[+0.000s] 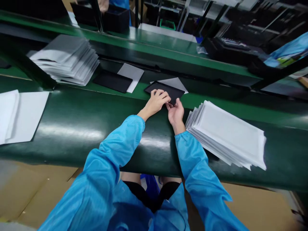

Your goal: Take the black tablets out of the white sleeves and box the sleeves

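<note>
A flat black tablet-like panel lies on the green belt, half over a grey sheet. My left hand rests on the panel's near left corner with fingers curled down onto it. My right hand grips the panel's near edge, thumb up against it. Both sleeves are bright blue.
A fanned stack of white-grey sleeves lies right of my right hand. Another black panel on a grey sheet sits left, beside a tall stack of grey bags. White sheets lie at far left. Black trays stand behind.
</note>
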`<action>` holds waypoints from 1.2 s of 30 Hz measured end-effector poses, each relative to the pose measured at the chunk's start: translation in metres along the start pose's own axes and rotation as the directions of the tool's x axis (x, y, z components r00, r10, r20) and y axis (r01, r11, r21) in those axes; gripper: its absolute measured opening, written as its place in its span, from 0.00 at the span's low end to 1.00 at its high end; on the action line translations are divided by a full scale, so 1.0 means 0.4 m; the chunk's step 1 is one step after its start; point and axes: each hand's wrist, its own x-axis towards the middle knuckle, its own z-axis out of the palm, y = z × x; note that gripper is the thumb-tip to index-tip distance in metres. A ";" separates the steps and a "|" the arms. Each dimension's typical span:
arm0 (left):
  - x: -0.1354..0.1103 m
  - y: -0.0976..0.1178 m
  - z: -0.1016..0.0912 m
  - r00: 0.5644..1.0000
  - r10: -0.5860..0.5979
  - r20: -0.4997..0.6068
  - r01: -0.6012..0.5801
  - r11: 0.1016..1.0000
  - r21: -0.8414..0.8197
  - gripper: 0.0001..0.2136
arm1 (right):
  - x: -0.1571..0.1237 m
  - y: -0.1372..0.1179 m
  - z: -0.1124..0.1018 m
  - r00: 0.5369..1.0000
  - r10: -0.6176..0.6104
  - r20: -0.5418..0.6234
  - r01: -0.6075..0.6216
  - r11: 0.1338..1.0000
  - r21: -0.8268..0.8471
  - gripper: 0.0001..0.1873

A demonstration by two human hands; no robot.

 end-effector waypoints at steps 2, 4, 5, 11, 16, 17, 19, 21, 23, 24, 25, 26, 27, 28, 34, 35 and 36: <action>-0.011 -0.009 0.005 0.996 -0.059 -0.064 0.060 0.998 0.016 0.11 | -0.001 0.004 0.000 0.998 -0.013 -0.056 0.017 0.998 0.066 0.13; -0.017 -0.026 0.006 0.971 -0.173 -0.164 0.178 0.984 0.021 0.12 | 0.001 0.012 0.003 0.992 -0.041 -0.117 0.052 0.994 0.092 0.10; -0.016 -0.036 0.006 0.954 -0.224 -0.199 0.231 0.973 0.016 0.14 | 0.003 0.016 0.006 0.989 -0.054 -0.141 0.068 0.993 0.098 0.10; 0.028 -0.078 0.016 0.950 -0.312 0.028 0.312 0.950 0.017 0.16 | -0.004 0.022 0.032 0.985 0.003 -0.172 0.035 0.975 0.218 0.15; 0.076 -0.087 0.025 0.924 -0.348 0.159 0.349 0.937 0.021 0.14 | -0.015 0.015 0.050 0.981 0.076 -0.177 -0.022 0.956 0.291 0.16; 0.085 -0.087 0.026 0.923 -0.352 0.156 0.353 0.935 0.023 0.12 | -0.014 0.016 0.052 0.981 0.084 -0.175 -0.028 0.954 0.297 0.17; 0.102 -0.086 0.027 0.926 -0.355 0.129 0.352 0.935 0.047 0.09 | -0.013 0.018 0.053 0.982 0.091 -0.168 -0.036 0.952 0.303 0.20; 0.118 -0.080 0.028 0.935 -0.342 0.096 0.334 0.938 0.093 0.08 | -0.010 0.023 0.052 0.986 0.082 -0.144 -0.037 0.956 0.290 0.22; 0.129 -0.071 0.029 0.948 -0.310 0.072 0.300 0.945 0.130 0.11 | -0.008 0.024 0.051 0.991 0.063 -0.121 -0.031 0.967 0.253 0.21; 0.130 -0.065 0.030 0.955 -0.292 0.059 0.282 0.950 0.134 0.13 | -0.009 0.022 0.051 0.991 0.056 -0.118 -0.028 0.972 0.232 0.20; 0.128 -0.058 0.030 0.961 -0.274 0.045 0.267 0.955 0.126 0.14 | -0.010 0.018 0.051 0.992 0.053 -0.118 -0.027 0.976 0.216 0.20; 0.121 -0.050 0.030 0.965 -0.260 0.030 0.255 0.961 0.110 0.14 | -0.012 0.012 0.051 0.992 0.055 -0.116 -0.030 0.978 0.205 0.19; 0.109 -0.041 0.029 0.968 -0.251 0.013 0.249 0.964 0.091 0.14 | -0.015 0.004 0.051 0.992 0.062 -0.111 -0.039 0.979 0.201 0.20; 0.093 -0.030 0.028 0.971 -0.239 0.004 0.238 0.969 0.071 0.14 | -0.018 -0.006 0.052 0.992 0.073 -0.102 -0.051 0.978 0.202 0.21; -0.094 0.079 -0.008 0.947 -0.321 -0.027 0.322 0.944 0.077 0.14 | -0.042 -0.054 0.066 0.976 0.152 -0.158 -0.113 0.966 0.233 0.23; -0.138 0.107 -0.019 0.943 -0.332 -0.017 0.332 0.940 0.081 0.14 | -0.049 -0.058 0.070 0.968 0.182 -0.175 -0.141 0.965 0.220 0.22; -0.184 0.136 -0.030 0.942 -0.335 -0.008 0.335 0.939 0.081 0.14 | -0.058 -0.063 0.074 0.962 0.199 -0.188 -0.159 0.965 0.208 0.21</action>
